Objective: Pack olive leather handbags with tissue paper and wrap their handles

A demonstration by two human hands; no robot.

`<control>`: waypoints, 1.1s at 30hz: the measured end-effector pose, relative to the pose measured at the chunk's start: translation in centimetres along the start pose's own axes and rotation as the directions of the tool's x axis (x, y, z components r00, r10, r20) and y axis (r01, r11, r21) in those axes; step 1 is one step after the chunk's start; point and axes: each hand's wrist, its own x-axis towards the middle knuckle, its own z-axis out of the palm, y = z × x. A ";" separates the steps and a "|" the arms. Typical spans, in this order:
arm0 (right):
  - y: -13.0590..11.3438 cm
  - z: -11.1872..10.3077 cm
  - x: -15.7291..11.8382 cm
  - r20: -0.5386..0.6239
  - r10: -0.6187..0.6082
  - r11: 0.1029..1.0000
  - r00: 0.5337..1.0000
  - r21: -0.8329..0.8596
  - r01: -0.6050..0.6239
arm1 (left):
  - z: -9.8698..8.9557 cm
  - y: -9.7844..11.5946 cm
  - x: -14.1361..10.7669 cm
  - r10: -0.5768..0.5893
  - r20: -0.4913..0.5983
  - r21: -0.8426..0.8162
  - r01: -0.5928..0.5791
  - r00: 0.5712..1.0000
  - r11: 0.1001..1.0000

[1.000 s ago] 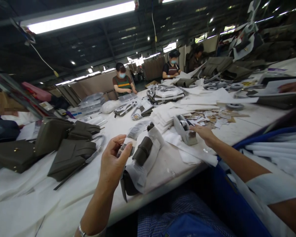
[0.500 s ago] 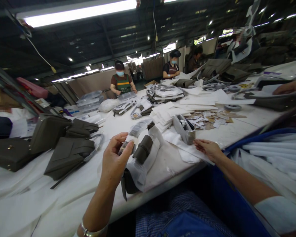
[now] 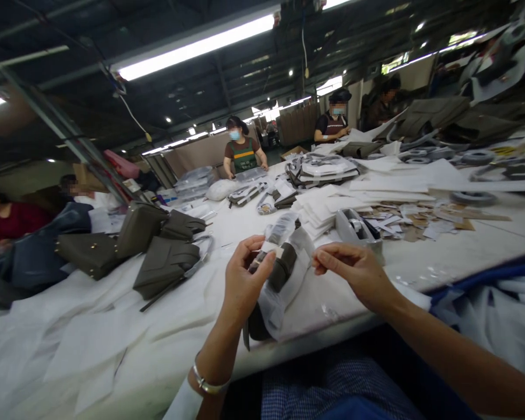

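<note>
A dark olive bag (image 3: 282, 274), partly covered in white wrapping sheet (image 3: 292, 291), rests at the near edge of the table. My left hand (image 3: 247, 277) is closed on a small dark part of it with a white paper strip (image 3: 273, 249) around it, pinched between thumb and fingers. To the right of the bag, my right hand (image 3: 361, 271) has its thumb and fingertips pressed together. Whatever those fingertips hold is too small to make out. Behind the right hand stands a grey tape dispenser (image 3: 343, 224), partly hidden by it.
Several olive bags (image 3: 166, 265) stand to the left on white sheets (image 3: 91, 326). Paper scraps (image 3: 413, 221) and stacked white sheets (image 3: 317, 210) lie behind the dispenser. A blue-edged bin (image 3: 468, 286) with white material is at right. Co-workers (image 3: 245, 154) work across the table.
My right hand has moved left from the tape dispenser to beside the bag, fingers pinched. My left hand keeps its hold on the wrapped part. The view has turned left.
</note>
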 end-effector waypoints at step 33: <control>2.1 3.8 2.3 0.237 0.033 0.999 0.971 -0.020 -0.029 | 1.9 0.6 -1.5 0.109 -0.112 0.146 -0.092 0.988 0.985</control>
